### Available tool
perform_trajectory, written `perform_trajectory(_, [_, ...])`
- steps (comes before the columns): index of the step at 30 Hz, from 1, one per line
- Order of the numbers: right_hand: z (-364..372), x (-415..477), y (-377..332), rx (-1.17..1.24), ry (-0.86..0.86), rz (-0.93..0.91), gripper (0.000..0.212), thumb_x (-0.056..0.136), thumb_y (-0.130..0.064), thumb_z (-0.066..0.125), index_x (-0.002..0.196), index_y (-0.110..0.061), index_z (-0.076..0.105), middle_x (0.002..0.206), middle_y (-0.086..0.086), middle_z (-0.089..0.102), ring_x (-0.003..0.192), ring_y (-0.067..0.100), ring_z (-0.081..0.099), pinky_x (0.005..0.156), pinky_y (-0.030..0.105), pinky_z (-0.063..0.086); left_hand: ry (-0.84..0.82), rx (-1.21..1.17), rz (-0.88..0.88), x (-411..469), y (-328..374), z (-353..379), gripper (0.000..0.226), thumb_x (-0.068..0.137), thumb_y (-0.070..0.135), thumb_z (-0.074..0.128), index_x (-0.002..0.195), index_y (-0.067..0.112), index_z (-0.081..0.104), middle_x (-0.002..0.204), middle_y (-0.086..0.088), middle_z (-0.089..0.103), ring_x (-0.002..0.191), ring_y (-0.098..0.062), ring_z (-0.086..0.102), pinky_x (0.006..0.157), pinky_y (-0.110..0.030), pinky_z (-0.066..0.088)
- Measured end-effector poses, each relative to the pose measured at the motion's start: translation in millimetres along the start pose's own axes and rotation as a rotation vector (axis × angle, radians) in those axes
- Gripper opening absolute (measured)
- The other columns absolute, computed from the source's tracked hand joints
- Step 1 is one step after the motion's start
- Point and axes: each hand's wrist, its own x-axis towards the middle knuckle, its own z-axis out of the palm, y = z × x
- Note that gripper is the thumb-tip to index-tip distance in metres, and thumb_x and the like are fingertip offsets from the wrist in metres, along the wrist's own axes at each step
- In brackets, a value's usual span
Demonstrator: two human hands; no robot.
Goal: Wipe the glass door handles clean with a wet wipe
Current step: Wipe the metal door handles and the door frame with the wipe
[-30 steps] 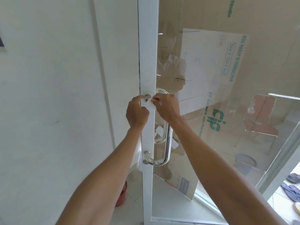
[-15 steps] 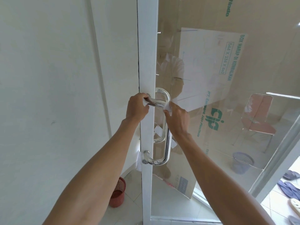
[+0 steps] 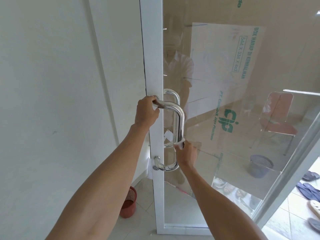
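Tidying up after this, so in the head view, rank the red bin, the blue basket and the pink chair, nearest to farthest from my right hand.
From the right hand:
1. Blue basket, right, behind the glass.
2. Red bin, lower left, on the floor.
3. Pink chair, upper right, behind the glass.

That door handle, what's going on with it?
A person is cleaning the chrome door handle on a glass door. The left hand grips the handle's top bend, seemingly steadying the door. The right hand pinches a white wet wipe around the lower part of the upright bar. The bottom curve looks not yet reached.
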Motion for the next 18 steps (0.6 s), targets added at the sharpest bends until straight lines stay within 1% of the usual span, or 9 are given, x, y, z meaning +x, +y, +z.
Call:
perform_trajectory(2, [-1.6,2.1,-4.1,-0.022,0.037,-0.036,0.033,0.084,-0.038,0.066,0.094,-0.007,0.066,0.086,0.01,0.071,0.08,0.031,0.066,0.072,0.036,0.05,0.002,0.0,-0.001,-0.7,-0.8,0.2,0.038,0.077,-0.001,0.07,0.115,0.002,0.068,0.116,-0.011,0.069,0.107,-0.025,0.064,0.092,-0.016,0.038])
perform_trajectory(4, [-10.3,10.3,-24.2,-0.034,0.135,-0.112,0.032,0.086,-0.041,0.063,0.094,-0.01,0.065,0.079,0.008,0.07,0.071,0.029,0.065,0.066,0.033,0.048,0.012,-0.009,0.006,-2.6,-2.8,0.9,0.039,0.077,-0.001,0.071,0.116,0.003,0.067,0.117,-0.01,0.069,0.107,-0.024,0.064,0.093,-0.013,0.036])
perform_trajectory(6, [-23.2,20.9,-49.4,0.026,0.241,-0.182,0.032,0.087,-0.041,0.063,0.097,-0.01,0.064,0.073,0.007,0.068,0.063,0.027,0.061,0.058,0.032,0.045,0.025,-0.021,0.007,-4.0,-4.5,2.0,0.041,0.077,0.0,0.072,0.117,0.004,0.066,0.119,-0.009,0.068,0.109,-0.023,0.063,0.096,-0.014,0.034])
perform_trajectory(8, [-33.2,28.8,-67.3,0.051,0.319,-0.244,0.031,0.087,-0.04,0.064,0.096,-0.01,0.063,0.071,0.005,0.067,0.061,0.025,0.059,0.056,0.028,0.039,0.039,-0.024,0.012,-5.7,-5.4,4.1,0.041,0.078,0.002,0.073,0.119,0.004,0.066,0.121,-0.008,0.067,0.11,-0.023,0.063,0.099,-0.017,0.037])
perform_trajectory(10, [-34.4,30.4,-71.9,0.045,0.345,-0.272,0.031,0.089,-0.039,0.063,0.099,-0.009,0.062,0.074,0.006,0.068,0.064,0.026,0.06,0.057,0.028,0.038,0.058,-0.029,0.021,-6.8,-5.6,6.0,0.041,0.079,0.003,0.074,0.119,0.004,0.065,0.121,-0.008,0.067,0.11,-0.022,0.064,0.102,-0.023,0.041])
perform_trajectory(13, [-17.7,20.0,-51.5,0.055,0.333,-0.257,0.033,0.091,-0.038,0.06,0.106,-0.008,0.06,0.078,0.008,0.07,0.066,0.03,0.064,0.059,0.031,0.043,0.095,-0.037,0.042,-9.3,-7.0,9.2,0.039,0.079,0.005,0.076,0.117,0.004,0.066,0.119,-0.008,0.068,0.109,-0.023,0.065,0.103,-0.029,0.046])
perform_trajectory(16, [10.4,2.5,-15.2,0.053,0.231,-0.139,0.035,0.092,-0.038,0.058,0.108,-0.006,0.06,0.084,0.011,0.071,0.075,0.032,0.066,0.068,0.035,0.048,0.115,-0.047,0.049,-11.6,-6.9,10.7,0.04,0.08,0.006,0.076,0.118,0.003,0.066,0.12,-0.009,0.068,0.111,-0.022,0.064,0.104,-0.032,0.047])
perform_trajectory(18, [27.3,-8.8,9.8,0.035,0.153,-0.063,0.036,0.092,-0.035,0.06,0.11,-0.004,0.061,0.09,0.014,0.071,0.082,0.032,0.067,0.072,0.036,0.051,0.117,-0.047,0.056,-12.2,-6.9,10.3,0.04,0.079,0.006,0.077,0.118,0.003,0.066,0.119,-0.009,0.068,0.111,-0.022,0.064,0.105,-0.031,0.047])
